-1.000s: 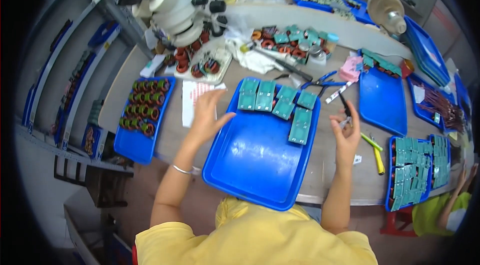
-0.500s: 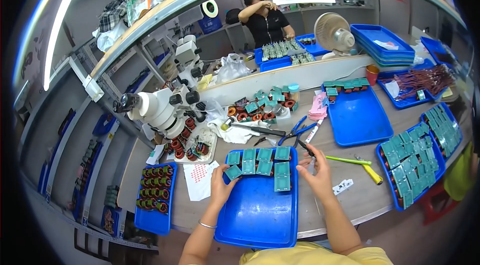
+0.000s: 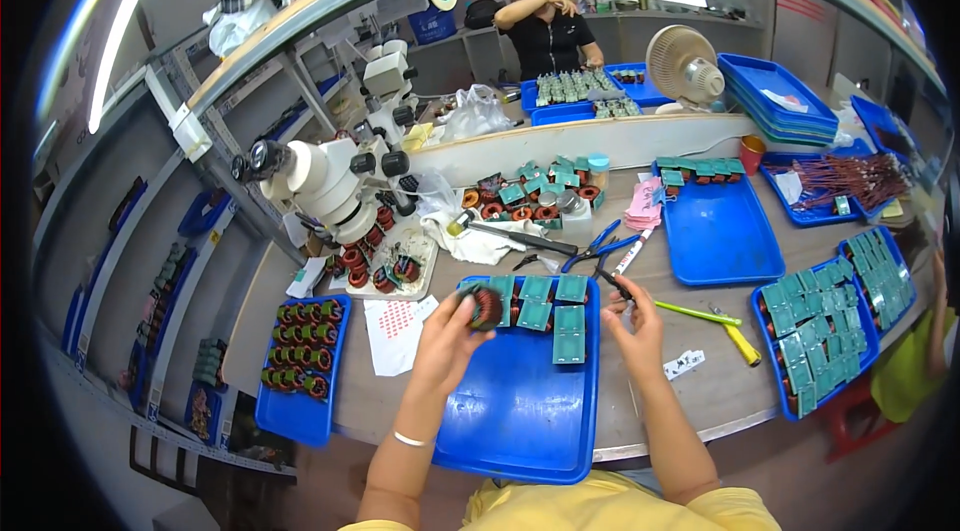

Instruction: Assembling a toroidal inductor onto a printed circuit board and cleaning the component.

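My left hand (image 3: 446, 343) grips a toroidal coil (image 3: 487, 309) with dark windings, raised over the left edge of the blue tray (image 3: 515, 421) in front of me. Its copper-coloured side faces up toward my fingers. Green square boards (image 3: 570, 320) on coils stand in rows in the far part of that tray. My right hand (image 3: 638, 327), just off the tray's right edge, has its thumb and fingers around a slim black tool (image 3: 612, 281), whose kind is hard to make out.
Left of me, a blue tray (image 3: 290, 403) carries rows of coils. Behind it stands a microscope (image 3: 325, 186). Blue-handled pliers (image 3: 597, 249), a hammer (image 3: 520, 237) and a yellow-handled tool (image 3: 743, 346) lie about. Board-filled trays (image 3: 862, 351) are at right; a person (image 3: 552, 36) sits opposite.
My left hand has lifted the left-front coil with its green board out of the tray and turned it so the windings show. My right hand keeps near the tray's right edge.
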`<state>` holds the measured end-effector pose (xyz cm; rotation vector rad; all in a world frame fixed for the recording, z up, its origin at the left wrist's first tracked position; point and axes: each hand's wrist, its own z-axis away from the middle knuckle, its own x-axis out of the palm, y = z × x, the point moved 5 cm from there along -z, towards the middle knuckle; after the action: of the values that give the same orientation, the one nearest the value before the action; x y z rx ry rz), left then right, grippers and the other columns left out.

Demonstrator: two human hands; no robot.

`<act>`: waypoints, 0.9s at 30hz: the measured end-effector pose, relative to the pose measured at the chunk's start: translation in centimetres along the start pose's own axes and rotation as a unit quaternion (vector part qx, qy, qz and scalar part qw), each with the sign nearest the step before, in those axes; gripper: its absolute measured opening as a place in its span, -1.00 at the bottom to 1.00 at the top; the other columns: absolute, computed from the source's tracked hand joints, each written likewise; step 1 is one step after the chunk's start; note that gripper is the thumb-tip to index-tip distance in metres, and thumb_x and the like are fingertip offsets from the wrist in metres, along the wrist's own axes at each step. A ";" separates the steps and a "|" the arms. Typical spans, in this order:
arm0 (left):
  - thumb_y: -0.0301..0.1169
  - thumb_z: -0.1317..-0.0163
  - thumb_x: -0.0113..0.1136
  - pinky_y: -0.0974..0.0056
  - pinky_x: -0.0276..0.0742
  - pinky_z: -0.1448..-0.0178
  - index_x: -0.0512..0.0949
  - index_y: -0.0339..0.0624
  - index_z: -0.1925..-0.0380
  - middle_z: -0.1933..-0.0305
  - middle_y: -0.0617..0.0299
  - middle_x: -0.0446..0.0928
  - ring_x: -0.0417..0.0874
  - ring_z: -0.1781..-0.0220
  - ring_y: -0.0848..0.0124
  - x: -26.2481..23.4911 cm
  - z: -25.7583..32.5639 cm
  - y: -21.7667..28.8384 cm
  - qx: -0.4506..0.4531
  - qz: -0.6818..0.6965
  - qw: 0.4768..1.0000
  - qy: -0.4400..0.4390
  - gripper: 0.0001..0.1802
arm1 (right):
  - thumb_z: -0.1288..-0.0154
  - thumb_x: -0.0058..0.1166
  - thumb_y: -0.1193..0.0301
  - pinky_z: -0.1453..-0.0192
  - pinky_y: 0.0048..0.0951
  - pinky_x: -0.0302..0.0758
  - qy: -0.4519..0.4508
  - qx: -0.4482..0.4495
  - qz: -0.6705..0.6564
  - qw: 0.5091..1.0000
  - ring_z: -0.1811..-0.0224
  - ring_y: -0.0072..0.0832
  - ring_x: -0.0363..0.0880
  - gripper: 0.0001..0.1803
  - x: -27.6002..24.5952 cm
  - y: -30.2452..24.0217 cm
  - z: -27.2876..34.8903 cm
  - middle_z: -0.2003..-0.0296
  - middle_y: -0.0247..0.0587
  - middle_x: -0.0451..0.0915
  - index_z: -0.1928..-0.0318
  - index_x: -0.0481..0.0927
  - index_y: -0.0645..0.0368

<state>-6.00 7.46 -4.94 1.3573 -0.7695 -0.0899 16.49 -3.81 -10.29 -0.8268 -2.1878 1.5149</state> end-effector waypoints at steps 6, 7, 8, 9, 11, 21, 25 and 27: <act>-0.69 0.00 0.21 0.30 0.48 -0.05 0.29 -0.34 -0.07 -0.03 0.15 0.36 0.44 -0.07 0.37 7.9 -1.3 3.7 0.091 -0.056 0.982 -0.154 -0.42 | 0.00 0.13 0.58 0.01 -0.49 0.36 0.002 -0.088 -0.067 0.994 0.13 -0.50 0.42 -0.36 -0.8 -5.1 -1.4 0.13 -0.18 0.42 -0.17 0.29 0.33; -0.75 0.05 0.22 0.30 0.47 -0.08 0.27 -0.36 -0.09 -0.05 0.14 0.34 0.43 -0.09 0.36 8.2 -1.1 3.9 0.106 -0.076 0.980 -0.151 -0.37 | 0.02 0.18 0.53 -0.02 -0.44 0.34 -0.005 -0.157 -0.059 0.986 0.10 -0.46 0.41 -0.31 -1.0 -7.2 -1.5 0.11 -0.16 0.42 -0.19 0.26 0.34; -0.74 0.04 0.21 0.31 0.48 -0.10 0.26 -0.36 -0.10 -0.06 0.14 0.34 0.42 -0.10 0.36 8.7 -0.8 3.9 0.104 -0.068 0.981 -0.151 -0.37 | 0.07 0.23 0.53 -0.05 -0.44 0.32 -0.016 -0.181 -0.043 0.982 0.05 -0.42 0.42 -0.24 -1.2 -8.8 -1.7 0.06 -0.15 0.38 -0.21 0.23 0.33; -0.75 0.03 0.20 0.30 0.49 -0.11 0.25 -0.35 -0.11 -0.08 0.13 0.33 0.41 -0.12 0.36 9.1 -0.4 3.8 0.117 -0.069 0.977 -0.165 -0.36 | 0.12 0.29 0.54 -0.08 -0.45 0.31 -0.030 -0.202 -0.029 0.978 0.00 -0.39 0.42 -0.16 -1.3 -10.2 -1.7 0.01 -0.15 0.34 -0.22 0.19 0.32; -0.75 0.02 0.19 0.28 0.51 -0.11 0.24 -0.36 -0.11 -0.11 0.12 0.31 0.41 -0.11 0.36 9.2 0.5 4.0 0.150 -0.086 0.967 -0.186 -0.37 | 0.16 0.34 0.50 -0.09 -0.41 0.31 -0.084 -0.259 -0.033 0.962 -0.09 -0.34 0.39 -0.07 -0.2 -12.7 -1.9 -0.03 -0.13 0.31 -0.26 0.13 0.30; -0.76 0.08 0.22 0.24 0.58 -0.04 0.25 -0.33 -0.11 -0.14 0.10 0.25 0.42 -0.12 0.30 9.2 1.9 4.1 0.164 -0.079 0.959 -0.216 -0.33 | 0.30 0.46 0.42 -0.01 -0.45 0.34 -0.125 -0.304 0.000 0.944 0.00 -0.34 0.49 0.07 1.6 -14.8 -1.6 0.00 -0.16 0.31 -0.28 0.11 0.27; -0.71 0.09 0.29 0.30 0.58 0.01 0.27 -0.31 -0.10 -0.05 0.14 0.36 0.51 -0.01 0.35 9.4 2.2 4.3 0.184 -0.122 0.950 -0.223 -0.31 | 0.33 0.46 0.43 0.00 -0.47 0.34 -0.108 -0.294 -0.025 0.949 0.04 -0.38 0.50 0.08 1.4 -14.7 -1.4 0.00 -0.16 0.31 -0.27 0.12 0.29; -0.67 0.17 0.36 0.27 0.51 -0.08 0.28 -0.34 -0.08 -0.05 0.10 0.37 0.48 -0.05 0.33 9.4 2.1 4.3 0.162 -0.137 0.955 -0.209 -0.28 | 0.32 0.46 0.43 -0.01 -0.45 0.35 -0.107 -0.268 -0.029 0.957 0.05 -0.37 0.49 0.09 1.4 -14.3 -1.3 0.00 -0.13 0.31 -0.27 0.11 0.32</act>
<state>-1.63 2.25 3.09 1.7847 -0.9710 -0.5020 12.39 -5.69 3.46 -0.7637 -2.8176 1.0251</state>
